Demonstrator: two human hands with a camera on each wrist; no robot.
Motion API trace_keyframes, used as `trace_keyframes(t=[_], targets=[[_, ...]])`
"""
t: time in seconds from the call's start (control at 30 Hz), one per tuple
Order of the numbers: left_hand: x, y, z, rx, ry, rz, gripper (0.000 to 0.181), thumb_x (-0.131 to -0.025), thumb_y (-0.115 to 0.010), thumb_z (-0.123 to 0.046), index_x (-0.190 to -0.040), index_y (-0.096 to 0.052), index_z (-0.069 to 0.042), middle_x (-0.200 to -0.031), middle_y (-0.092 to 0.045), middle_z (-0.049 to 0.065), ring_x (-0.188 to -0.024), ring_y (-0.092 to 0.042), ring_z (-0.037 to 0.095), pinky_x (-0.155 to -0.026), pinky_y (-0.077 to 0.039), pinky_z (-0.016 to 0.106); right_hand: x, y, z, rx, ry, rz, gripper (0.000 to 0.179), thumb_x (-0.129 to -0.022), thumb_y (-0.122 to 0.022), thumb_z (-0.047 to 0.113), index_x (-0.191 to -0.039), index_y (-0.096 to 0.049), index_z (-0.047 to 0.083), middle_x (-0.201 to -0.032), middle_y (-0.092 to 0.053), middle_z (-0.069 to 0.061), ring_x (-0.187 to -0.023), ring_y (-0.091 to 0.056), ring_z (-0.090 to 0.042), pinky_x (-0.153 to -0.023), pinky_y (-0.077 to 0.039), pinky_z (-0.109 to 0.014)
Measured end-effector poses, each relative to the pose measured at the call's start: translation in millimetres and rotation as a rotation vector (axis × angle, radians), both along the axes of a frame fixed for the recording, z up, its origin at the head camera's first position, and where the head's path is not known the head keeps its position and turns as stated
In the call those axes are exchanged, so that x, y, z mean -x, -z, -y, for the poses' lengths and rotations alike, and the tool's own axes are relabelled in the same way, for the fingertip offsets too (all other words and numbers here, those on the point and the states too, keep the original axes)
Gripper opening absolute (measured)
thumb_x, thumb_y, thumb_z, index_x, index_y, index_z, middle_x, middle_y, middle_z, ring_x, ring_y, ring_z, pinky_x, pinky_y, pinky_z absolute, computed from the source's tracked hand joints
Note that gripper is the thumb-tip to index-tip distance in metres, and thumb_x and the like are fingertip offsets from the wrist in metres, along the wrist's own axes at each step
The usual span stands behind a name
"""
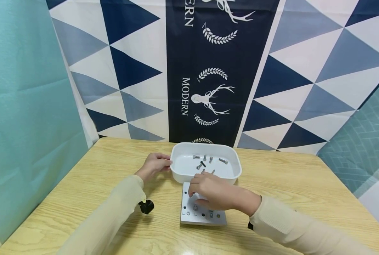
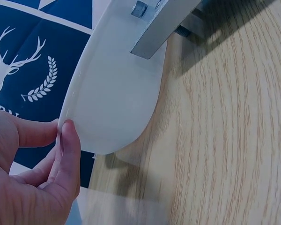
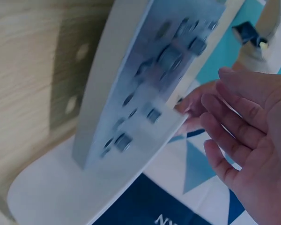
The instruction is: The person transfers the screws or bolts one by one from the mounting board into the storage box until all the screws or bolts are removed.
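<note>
My left hand (image 1: 155, 164) pinches the left rim of a white plastic tray (image 1: 177, 175) between thumb and fingers; the left wrist view shows this grip on the tray (image 2: 112, 103) up close. Several hex-socket bolts (image 1: 223, 161) lie in the tray, one of them black. My right hand (image 1: 215, 192) hovers over a silver metal plate (image 1: 203, 221) that has holes and several bolts set in it. Its fingers are loosely bent, and nothing shows between them in the right wrist view, where the hand (image 3: 255, 129) is apart from the plate (image 3: 103, 108).
The plate lies just in front of the tray on a wooden table (image 1: 106, 170). A patterned cloth (image 1: 138, 71) hangs behind the table's back edge. A black wrist camera (image 1: 146, 206) sits under the left sleeve.
</note>
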State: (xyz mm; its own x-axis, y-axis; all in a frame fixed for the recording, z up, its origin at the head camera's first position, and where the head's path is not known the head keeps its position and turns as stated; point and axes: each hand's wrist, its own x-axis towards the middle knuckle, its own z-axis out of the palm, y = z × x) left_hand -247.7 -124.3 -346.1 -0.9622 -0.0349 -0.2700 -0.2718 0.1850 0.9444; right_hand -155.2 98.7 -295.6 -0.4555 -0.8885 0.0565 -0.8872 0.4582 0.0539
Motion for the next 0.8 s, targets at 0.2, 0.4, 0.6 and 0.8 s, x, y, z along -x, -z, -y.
trace_keyframes(t=[0.2,0.4,0.6,0.8], targets=[[-0.5,0.6,0.0,0.001,0.005,-0.013,0.026,-0.087,-0.066,-0.004,-0.111,-0.064,0.004,-0.111,-0.062,0.018,-0.075,-0.062,0.013,-0.085,-0.059,0.030,-9.1,5.3,8.7,-0.043,-0.050,-0.026,0.015,-0.084,-0.073,0.023,-0.098,-0.067,0.020,-0.094,-0.066,0.011,-0.094,-0.056,-0.006,-0.088,-0.050,-0.023],[-0.7,0.2,0.1,-0.006,0.006,-0.030,0.025,-0.087,-0.065,-0.003,-0.110,-0.064,0.006,-0.106,-0.063,0.017,-0.070,-0.061,0.011,-0.084,-0.059,0.031,-13.8,15.0,15.4,-0.034,-0.104,-0.052,0.009,-0.082,-0.072,0.021,-0.090,-0.068,0.022,-0.089,-0.064,0.013,-0.087,-0.055,-0.004,-0.077,-0.046,-0.021],[-0.4,1.1,0.8,-0.004,0.006,-0.018,0.025,-0.088,-0.065,-0.004,-0.112,-0.064,0.005,-0.111,-0.062,0.018,-0.074,-0.062,0.012,-0.085,-0.059,0.031,-15.2,21.8,17.8,0.014,-0.132,-0.056,0.008,-0.081,-0.072,0.018,-0.086,-0.068,0.022,-0.086,-0.065,0.013,-0.087,-0.056,-0.004,-0.076,-0.046,-0.021],[0.0,1.2,0.9,-0.010,0.003,-0.020,0.025,-0.087,-0.066,-0.004,-0.110,-0.064,0.005,-0.110,-0.063,0.018,-0.073,-0.062,0.012,-0.086,-0.059,0.032,-14.4,26.6,18.8,0.051,-0.149,-0.077,0.008,-0.080,-0.074,0.016,-0.082,-0.070,0.023,-0.081,-0.065,0.014,-0.081,-0.054,-0.004,-0.074,-0.047,-0.020]])
